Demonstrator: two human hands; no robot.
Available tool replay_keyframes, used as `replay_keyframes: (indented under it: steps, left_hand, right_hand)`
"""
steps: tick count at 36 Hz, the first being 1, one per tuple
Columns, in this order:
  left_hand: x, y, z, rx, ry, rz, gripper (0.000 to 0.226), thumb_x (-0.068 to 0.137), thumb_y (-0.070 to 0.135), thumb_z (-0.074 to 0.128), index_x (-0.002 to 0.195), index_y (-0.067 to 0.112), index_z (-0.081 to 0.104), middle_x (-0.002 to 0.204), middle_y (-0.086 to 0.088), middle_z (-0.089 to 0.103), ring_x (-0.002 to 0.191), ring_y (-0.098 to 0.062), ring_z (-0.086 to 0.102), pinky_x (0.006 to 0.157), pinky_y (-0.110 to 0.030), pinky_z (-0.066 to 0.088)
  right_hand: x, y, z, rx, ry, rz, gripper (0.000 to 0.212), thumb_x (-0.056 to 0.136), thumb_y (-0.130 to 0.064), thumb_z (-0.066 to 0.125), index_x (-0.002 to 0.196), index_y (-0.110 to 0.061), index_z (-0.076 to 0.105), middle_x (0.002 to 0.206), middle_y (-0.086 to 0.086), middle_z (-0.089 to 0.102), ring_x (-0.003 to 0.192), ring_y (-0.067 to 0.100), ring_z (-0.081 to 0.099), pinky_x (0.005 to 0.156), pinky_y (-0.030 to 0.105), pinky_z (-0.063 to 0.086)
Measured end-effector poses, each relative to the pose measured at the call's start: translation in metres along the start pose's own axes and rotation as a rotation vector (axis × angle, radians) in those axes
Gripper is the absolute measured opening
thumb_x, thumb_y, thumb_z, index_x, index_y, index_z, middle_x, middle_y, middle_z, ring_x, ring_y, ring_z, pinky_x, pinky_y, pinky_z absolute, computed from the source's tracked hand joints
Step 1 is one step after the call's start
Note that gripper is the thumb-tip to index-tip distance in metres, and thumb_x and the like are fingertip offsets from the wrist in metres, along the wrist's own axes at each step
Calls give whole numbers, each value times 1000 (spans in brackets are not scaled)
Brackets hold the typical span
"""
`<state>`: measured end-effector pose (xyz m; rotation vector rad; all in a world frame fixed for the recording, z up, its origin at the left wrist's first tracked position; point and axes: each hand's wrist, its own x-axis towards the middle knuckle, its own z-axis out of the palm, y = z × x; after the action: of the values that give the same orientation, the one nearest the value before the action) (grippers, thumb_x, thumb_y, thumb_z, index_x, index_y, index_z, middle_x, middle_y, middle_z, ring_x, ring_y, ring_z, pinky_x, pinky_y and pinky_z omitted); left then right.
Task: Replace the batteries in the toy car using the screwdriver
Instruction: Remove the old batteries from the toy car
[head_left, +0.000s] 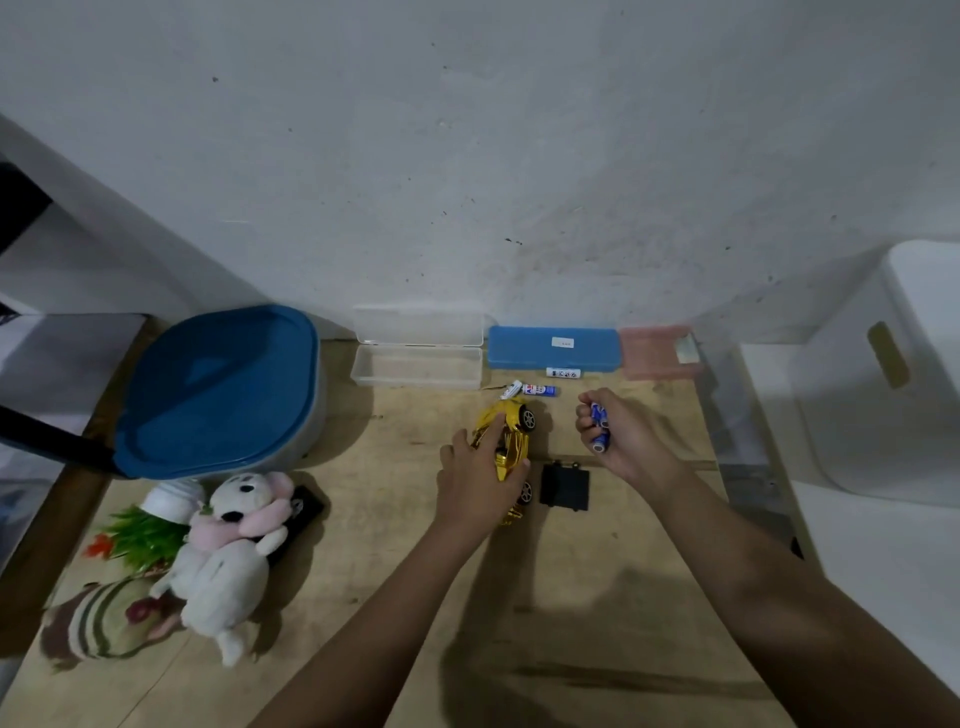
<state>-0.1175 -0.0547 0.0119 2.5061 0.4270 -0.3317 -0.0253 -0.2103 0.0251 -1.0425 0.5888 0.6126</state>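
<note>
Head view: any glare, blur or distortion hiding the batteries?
Head view: dim, even light, soft shadows under the arms; wide-angle bending at the edges; shiny highlights on the toy car; batteries in the right hand slightly blurred, labels unreadable.

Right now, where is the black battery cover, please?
In the head view, the black cover lies on the table, just right of the yellow toy car, near the right hand.

left hand (475, 480) on yellow toy car (506, 434), blue batteries (600, 426) in right hand (615, 434)
</note>
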Motion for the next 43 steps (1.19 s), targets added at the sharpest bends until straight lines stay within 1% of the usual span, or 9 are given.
replay_keyframes:
  steps: [5, 10, 15, 22, 26, 29, 33, 40, 43]
  left_hand:
    - [-8, 3, 7, 272, 103, 1, 67, 91, 48, 46, 147, 30, 14, 144, -13, 26, 128, -30, 29, 100, -39, 34]
    - [-13, -9, 8, 354, 103, -22, 72, 89, 49, 49, 148, 29, 11, 145, -13, 22, 127, -29, 29, 99, -37, 32]
    - [-12, -8, 7, 251, 38, -39, 79, 87, 47, 52, 149, 29, 6, 147, -14, 14, 132, -30, 22, 104, -39, 31]
    - [-10, -7, 2, 83, -2, -54, 84, 85, 35, 61, 149, 25, 8, 150, -14, 4, 138, -31, 8, 108, -38, 29]
    - [-1, 3, -1, 4, 104, 52, 75, 86, 21, 60, 148, 18, 17, 155, -7, 0, 143, -25, -2, 112, -36, 25]
    - [17, 24, -1, -104, 140, 165, 65, 88, 16, 58, 145, 18, 27, 155, -4, 12, 142, -22, 10, 113, -33, 22]
    - [51, 62, 4, -164, 79, 274, 59, 89, 11, 58, 142, 11, 33, 149, -7, 27, 138, -19, 25, 107, -16, 18]
    - [114, 124, 26, -120, -77, 460, 58, 89, 9, 56, 143, 8, 32, 148, -9, 31, 138, -20, 25, 106, -13, 11]
    - [132, 140, 39, -105, -129, 482, 62, 88, 17, 61, 142, 7, 33, 147, -8, 32, 136, -20, 29, 106, -15, 18]
  right_hand:
    - [-2, -2, -7, -12, 28, -18, 12, 94, -13, 43, 84, -11, 49, 65, 1, 45, 46, 5, 43, 36, 12, 35]
    - [-3, -6, -9, -12, 61, -27, 13, 93, -12, 44, 81, -10, 49, 66, 2, 46, 48, 7, 44, 37, 13, 37]
    - [-1, -8, -7, 19, 96, -15, 15, 91, -9, 48, 76, -8, 51, 69, 3, 50, 54, 11, 49, 38, 15, 42]
    - [4, -21, -17, 36, 55, -85, 12, 89, -8, 44, 82, -12, 53, 69, 0, 49, 49, 9, 44, 36, 15, 31]
    - [10, -34, -35, -7, -6, -137, 14, 88, -11, 40, 76, -14, 48, 60, -4, 44, 38, 5, 37, 31, 14, 24]
    - [19, -43, -53, 21, -16, -140, 14, 88, -12, 39, 77, -16, 46, 51, -8, 43, 33, 3, 33, 28, 13, 20]
    - [29, -53, -71, -93, 102, -96, 21, 93, -17, 38, 75, -16, 49, 43, -7, 43, 27, 2, 30, 26, 11, 18]
    - [42, -59, -89, -360, 294, -107, 19, 94, -22, 41, 76, -19, 48, 60, -2, 41, 29, 3, 31, 32, 14, 18]
    - [49, -54, -94, -355, 299, -202, 24, 97, -23, 42, 73, -18, 47, 59, -1, 41, 38, 5, 35, 33, 15, 22]
